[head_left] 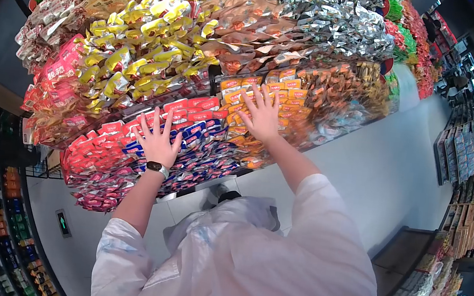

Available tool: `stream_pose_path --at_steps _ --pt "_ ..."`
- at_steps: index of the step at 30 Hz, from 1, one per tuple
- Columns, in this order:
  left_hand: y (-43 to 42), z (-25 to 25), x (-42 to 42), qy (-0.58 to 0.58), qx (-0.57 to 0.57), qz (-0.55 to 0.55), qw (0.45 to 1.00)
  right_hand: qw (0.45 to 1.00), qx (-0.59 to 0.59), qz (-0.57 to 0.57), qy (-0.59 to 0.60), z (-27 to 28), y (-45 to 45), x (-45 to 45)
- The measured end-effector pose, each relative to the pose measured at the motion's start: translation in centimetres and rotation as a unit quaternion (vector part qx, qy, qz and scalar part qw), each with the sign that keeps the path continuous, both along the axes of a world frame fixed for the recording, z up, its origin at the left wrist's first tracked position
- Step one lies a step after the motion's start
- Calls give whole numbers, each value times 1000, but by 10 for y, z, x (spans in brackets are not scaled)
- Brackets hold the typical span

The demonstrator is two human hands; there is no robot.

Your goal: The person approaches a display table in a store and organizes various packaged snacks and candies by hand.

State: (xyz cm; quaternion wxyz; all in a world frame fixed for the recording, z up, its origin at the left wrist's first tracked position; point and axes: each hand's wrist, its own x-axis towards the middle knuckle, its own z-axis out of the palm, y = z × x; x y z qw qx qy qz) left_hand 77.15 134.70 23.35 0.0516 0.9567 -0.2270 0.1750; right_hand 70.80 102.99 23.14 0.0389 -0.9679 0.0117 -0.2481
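My left hand [157, 145], with a watch [157, 168] on its wrist, lies with fingers spread over red snack packets [109, 139] and blue snack packets [192, 136]. To its right, my right hand [262, 117] is spread out over orange snack packets [293, 103]. Neither hand grips anything. The fingers seem to rest on the packets, though exact contact is hard to make out. Behind the hands rise heaps of yellow-and-white packets [137, 47] and brownish packets [249, 28].
Silver packets [341, 24] and pink packets [56, 75] fill other parts of the display. Stocked shelves stand on the left [8, 226] and right [465, 146]. Pale tiled floor [358, 169] runs along the display's right side. A green arrow sign [63, 223] lies on the floor.
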Motion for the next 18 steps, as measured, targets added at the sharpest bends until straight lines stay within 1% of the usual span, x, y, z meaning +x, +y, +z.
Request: stream_pose_path --at_steps 2,6,8,11,16,18 --pt "0 2 -1 18 -9 -7 1000 1000 2 -2 -4 2 0 1" --pt "-1 1 0 10 -2 -1 1000 1000 18 6 -22 7 0 4" --pt "-3 -1 3 5 -2 -1 1000 1000 15 1 -2 5 -1 5" --pt "-7 -3 8 20 21 27 999 1000 21 2 9 4 -1 7" --pt "-8 -3 9 7 9 31 999 999 45 8 -5 -1 -4 11" --pt "-7 -2 7 17 -16 15 1000 999 46 20 0 -2 -4 10"
